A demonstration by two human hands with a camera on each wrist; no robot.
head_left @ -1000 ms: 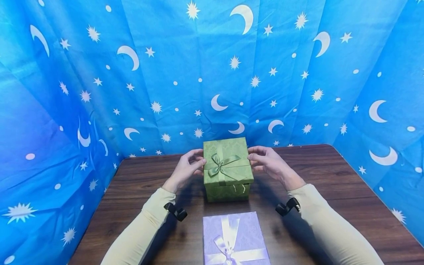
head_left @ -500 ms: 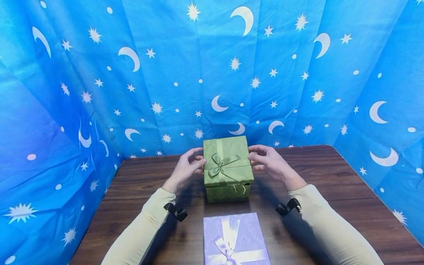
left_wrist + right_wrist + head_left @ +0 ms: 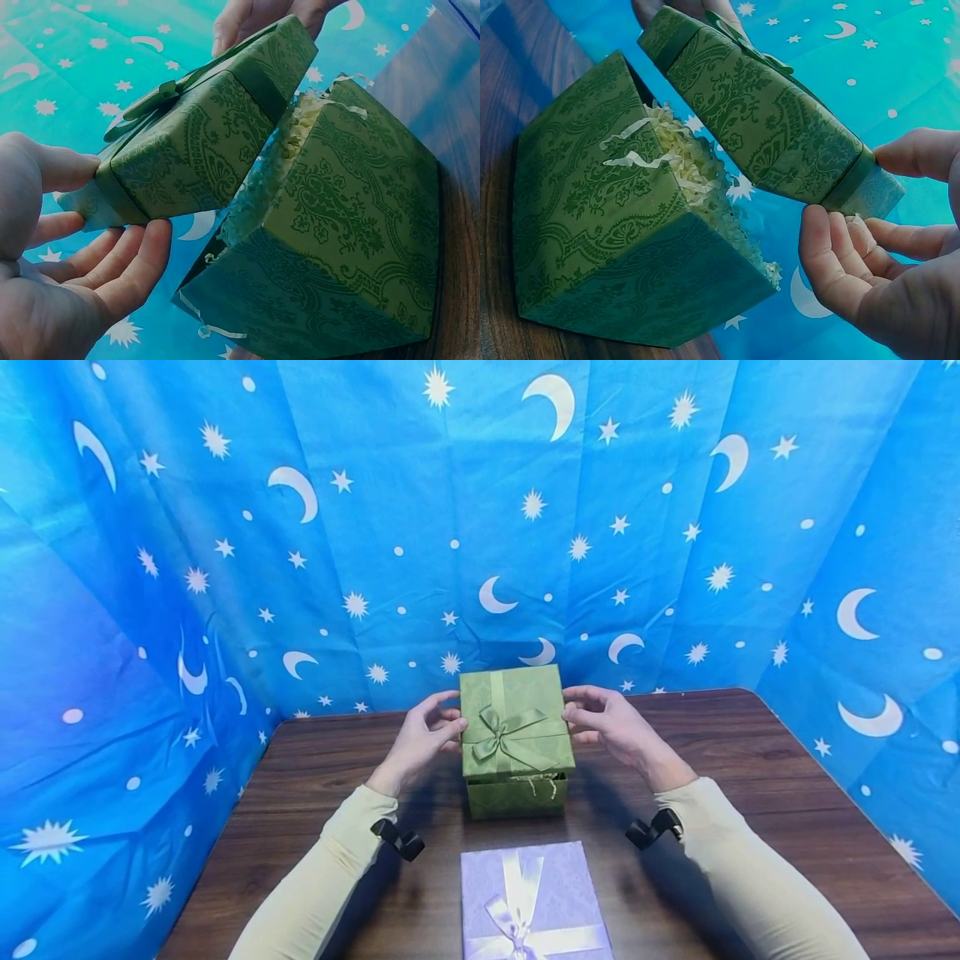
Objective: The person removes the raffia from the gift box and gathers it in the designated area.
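Both hands hold a green patterned box lid [image 3: 516,722] with a ribbon bow by its opposite sides. My left hand [image 3: 420,739] grips its left side, thumb on the edge and fingers beneath, as the left wrist view shows. On the other side my right hand [image 3: 615,731] pinches it the same way. The lid is raised above the green gift box [image 3: 345,217], with a gap between the two. Pale shredded paper filler [image 3: 694,165] fills the box, and a few strands hang over its rim. The box stands on the table.
A lavender gift box [image 3: 528,893] with a white ribbon bow sits at the near side of the dark wooden table [image 3: 315,810], in front of the green one. Blue cloth [image 3: 405,485] with moons and stars hangs behind and at both sides.
The green lid has risen slightly off its box in both hands, and the gap at the front has widened, showing more of the filler. The lavender box has stayed put.
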